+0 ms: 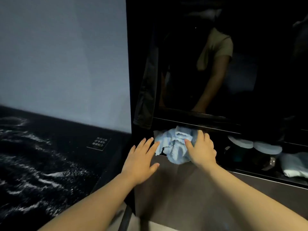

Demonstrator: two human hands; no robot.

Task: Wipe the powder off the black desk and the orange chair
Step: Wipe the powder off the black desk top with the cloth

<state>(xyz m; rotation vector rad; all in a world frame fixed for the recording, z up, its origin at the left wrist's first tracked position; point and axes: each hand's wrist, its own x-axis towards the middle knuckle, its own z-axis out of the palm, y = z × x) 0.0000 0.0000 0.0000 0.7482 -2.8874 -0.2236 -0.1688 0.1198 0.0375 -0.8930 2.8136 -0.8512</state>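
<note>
Inside the shelf (266, 179), the right hand (200, 150) grasps one crumpled blue cloth (173, 147); the left hand (141, 162) lies released beside it. To their right: two pale discs (240, 142), one folded cloth (295, 165).

soft crumpled cloth (175, 145), glossy black cabinet (191, 64)

We cannot read the small label (98, 143) left of our left hand (141, 161). Our right hand (200, 150) covers part of the blue cloth (173, 144); dark items (238, 155) right of it are too dim to name.

right hand (201, 151) grips blue cloth (173, 144) | left hand (140, 161) flat beside (fingers (147, 145) straight) | black desk (41, 164) powdered
</note>
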